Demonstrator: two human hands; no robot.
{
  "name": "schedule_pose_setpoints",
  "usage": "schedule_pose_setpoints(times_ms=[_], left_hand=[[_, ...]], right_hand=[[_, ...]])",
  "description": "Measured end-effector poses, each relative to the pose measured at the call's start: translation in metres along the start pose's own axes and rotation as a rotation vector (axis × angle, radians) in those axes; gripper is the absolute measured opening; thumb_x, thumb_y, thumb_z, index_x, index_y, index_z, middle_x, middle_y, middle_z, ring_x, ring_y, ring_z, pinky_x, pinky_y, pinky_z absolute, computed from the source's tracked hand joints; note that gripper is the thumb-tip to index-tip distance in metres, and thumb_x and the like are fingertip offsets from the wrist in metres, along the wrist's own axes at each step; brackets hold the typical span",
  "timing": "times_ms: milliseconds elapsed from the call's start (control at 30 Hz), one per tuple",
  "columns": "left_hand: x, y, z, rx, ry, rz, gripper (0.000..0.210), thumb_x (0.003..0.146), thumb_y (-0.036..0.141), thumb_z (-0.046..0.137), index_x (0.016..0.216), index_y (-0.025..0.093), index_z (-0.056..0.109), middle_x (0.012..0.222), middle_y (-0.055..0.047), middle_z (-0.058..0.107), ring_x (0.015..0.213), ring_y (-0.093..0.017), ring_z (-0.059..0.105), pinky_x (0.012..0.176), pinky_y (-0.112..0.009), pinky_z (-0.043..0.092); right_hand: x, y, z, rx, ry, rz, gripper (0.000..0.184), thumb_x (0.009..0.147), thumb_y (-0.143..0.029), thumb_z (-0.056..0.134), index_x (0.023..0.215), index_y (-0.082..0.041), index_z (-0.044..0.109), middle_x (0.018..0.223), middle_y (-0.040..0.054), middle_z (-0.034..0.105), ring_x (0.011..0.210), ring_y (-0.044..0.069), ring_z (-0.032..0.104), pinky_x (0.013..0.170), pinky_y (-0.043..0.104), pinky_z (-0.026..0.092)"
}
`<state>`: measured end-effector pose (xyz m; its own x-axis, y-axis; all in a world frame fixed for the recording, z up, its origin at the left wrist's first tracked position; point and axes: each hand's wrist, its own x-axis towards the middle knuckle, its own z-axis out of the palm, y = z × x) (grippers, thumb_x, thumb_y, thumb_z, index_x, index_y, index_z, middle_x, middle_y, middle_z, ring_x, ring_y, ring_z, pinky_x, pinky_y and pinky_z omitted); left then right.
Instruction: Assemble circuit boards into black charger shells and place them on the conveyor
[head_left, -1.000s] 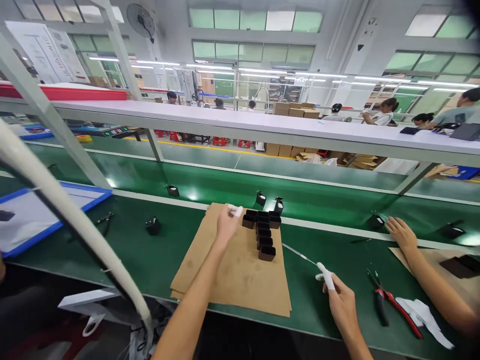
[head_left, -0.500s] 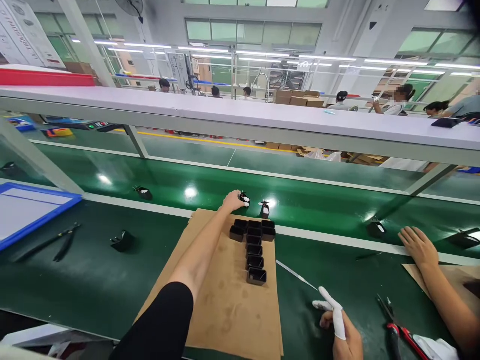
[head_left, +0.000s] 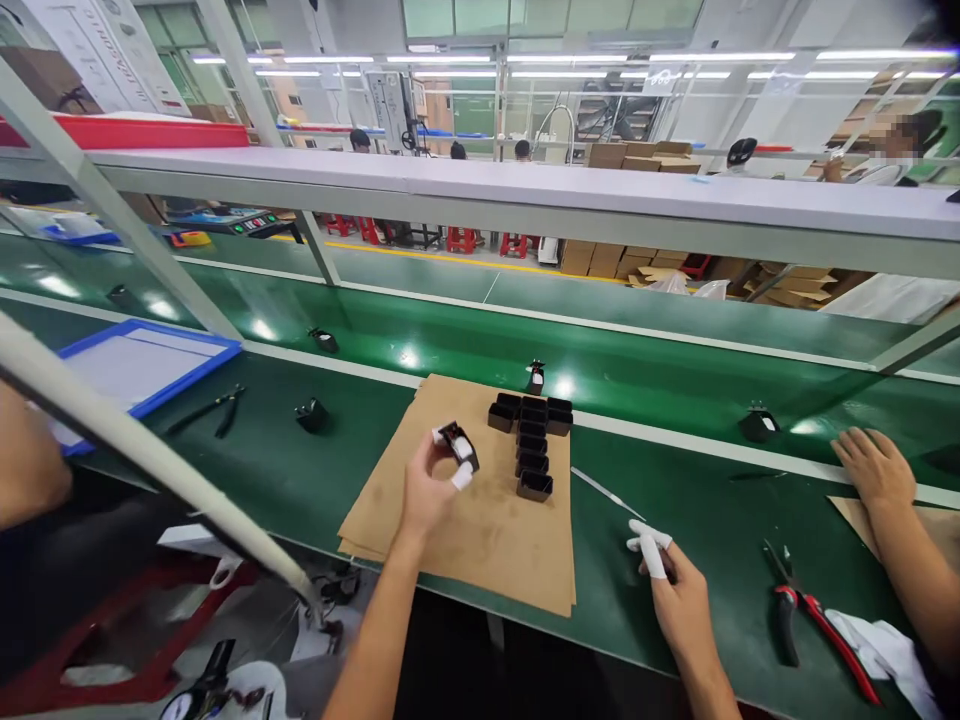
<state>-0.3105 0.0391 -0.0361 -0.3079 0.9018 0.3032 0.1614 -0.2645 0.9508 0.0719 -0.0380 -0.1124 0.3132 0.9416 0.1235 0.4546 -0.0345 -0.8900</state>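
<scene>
My left hand [head_left: 429, 482] is closed on a small black plastic housing [head_left: 469, 462] with a white label, held above a brown cardboard sheet [head_left: 450, 540]. White finger cots cover its thumb and a fingertip. My right hand [head_left: 675, 580], also in white finger cots, is over the green bench at the right, its fingers loosely bent and apart. I make out nothing in it. Near its fingertips lies a thin pale metal strip [head_left: 606, 492]. Several open black plastic boxes [head_left: 534, 486] form a T-shaped group on the cardboard.
Another black housing [head_left: 535, 378] sits on the green conveyor belt [head_left: 465, 345] behind. Red-handled pliers [head_left: 821, 625] lie right, beside a co-worker's hand [head_left: 876, 470]. Left are a black part [head_left: 310, 414], black-handled pliers [head_left: 214, 408] and a blue-framed tray [head_left: 161, 365]. A shelf [head_left: 525, 195] crosses above.
My left hand has come back from the conveyor belt to above the cardboard, bringing the black housing. My view has turned left. My right hand remains near the metal strip, its fingers closer together.
</scene>
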Motion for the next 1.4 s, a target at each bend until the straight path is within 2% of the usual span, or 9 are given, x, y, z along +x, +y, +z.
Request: schedule_pose_setpoints(times_ms=[100,200,333,533,667,933,1033,1267,1400], left_hand=[[-0.062,-0.013,-0.006,0.032,-0.024,-0.11,0.058,0.068,0.027,0.083,0.124,0.023,0.07,0.111,-0.008,0.076,0.099,-0.027,0.074,0.093,-0.041,0.061],[-0.088,-0.022,-0.002,0.093,-0.082,-0.14,0.057,0.066,0.025,0.083,0.121,0.025,0.073,0.112,-0.008,0.077,0.102,-0.029,0.075,0.097,-0.045,0.061],[-0.092,-0.027,-0.001,0.193,-0.191,-0.078,0.062,0.067,0.014,0.078,0.127,0.027,0.071,0.119,-0.008,0.076,0.109,-0.029,0.074,0.105,-0.047,0.059],[-0.091,-0.031,-0.007,0.169,-0.252,-0.087,0.071,0.067,0.009,0.073,0.135,0.027,0.067,0.124,-0.007,0.074,0.114,-0.028,0.071,0.107,-0.046,0.057],[-0.089,-0.028,-0.007,0.19,-0.24,-0.086,0.071,0.068,0.012,0.077,0.136,0.029,0.065,0.127,-0.007,0.072,0.116,-0.029,0.069,0.109,-0.047,0.056],[-0.091,-0.031,-0.008,0.134,-0.194,-0.158,0.056,0.069,0.02,0.084,0.123,0.027,0.069,0.115,-0.007,0.074,0.107,-0.029,0.072,0.101,-0.047,0.059],[-0.05,-0.031,-0.014,-0.034,-0.099,-0.224,0.055,0.067,0.029,0.09,0.117,0.022,0.07,0.108,-0.008,0.077,0.097,-0.027,0.074,0.094,-0.044,0.062],[0.165,-0.043,-0.004,0.062,0.032,-0.105,0.046,0.064,0.021,0.09,0.101,0.016,0.064,0.108,-0.01,0.076,0.1,-0.023,0.074,0.096,-0.039,0.06],[0.233,-0.071,0.012,0.179,0.031,-0.15,0.043,0.064,0.024,0.094,0.089,0.016,0.06,0.093,-0.008,0.073,0.092,-0.022,0.071,0.095,-0.042,0.058]], right_hand=[[-0.003,0.002,0.001,-0.047,-0.021,-0.02,0.054,0.09,-0.062,0.062,0.114,-0.017,0.079,0.078,0.0053,0.071,0.069,0.021,0.061,0.066,0.031,0.049],[-0.012,-0.007,0.004,-0.1,-0.019,-0.066,0.052,0.092,-0.06,0.062,0.116,-0.017,0.079,0.084,0.0051,0.072,0.072,0.02,0.06,0.071,0.032,0.048],[-0.031,-0.046,0.026,-0.081,-0.029,-0.232,0.038,0.099,-0.051,0.062,0.114,-0.02,0.078,0.091,0.0049,0.069,0.08,0.019,0.06,0.08,0.034,0.049],[-0.042,-0.098,0.095,-0.025,0.002,-0.403,0.024,0.102,-0.041,0.064,0.112,-0.022,0.074,0.095,0.0038,0.065,0.084,0.019,0.06,0.083,0.035,0.051],[-0.04,-0.095,0.123,0.003,-0.046,-0.43,0.019,0.101,-0.038,0.065,0.099,-0.022,0.073,0.095,0.0043,0.066,0.087,0.019,0.063,0.085,0.035,0.053],[-0.034,-0.083,0.124,0.018,-0.04,-0.338,0.022,0.102,-0.039,0.062,0.092,-0.02,0.07,0.091,0.0022,0.065,0.084,0.018,0.06,0.082,0.032,0.049],[-0.031,-0.084,0.126,0.039,-0.035,-0.309,0.025,0.102,-0.039,0.061,0.09,-0.019,0.07,0.087,0.0009,0.064,0.079,0.016,0.058,0.077,0.029,0.048],[-0.024,-0.086,0.125,0.089,-0.044,-0.28,0.029,0.101,-0.041,0.061,0.083,-0.019,0.067,0.079,0.0001,0.061,0.072,0.015,0.055,0.069,0.026,0.045],[-0.018,-0.082,0.124,0.116,-0.045,-0.268,0.03,0.1,-0.041,0.062,0.081,-0.019,0.067,0.077,0.0003,0.061,0.071,0.015,0.055,0.067,0.025,0.046]])
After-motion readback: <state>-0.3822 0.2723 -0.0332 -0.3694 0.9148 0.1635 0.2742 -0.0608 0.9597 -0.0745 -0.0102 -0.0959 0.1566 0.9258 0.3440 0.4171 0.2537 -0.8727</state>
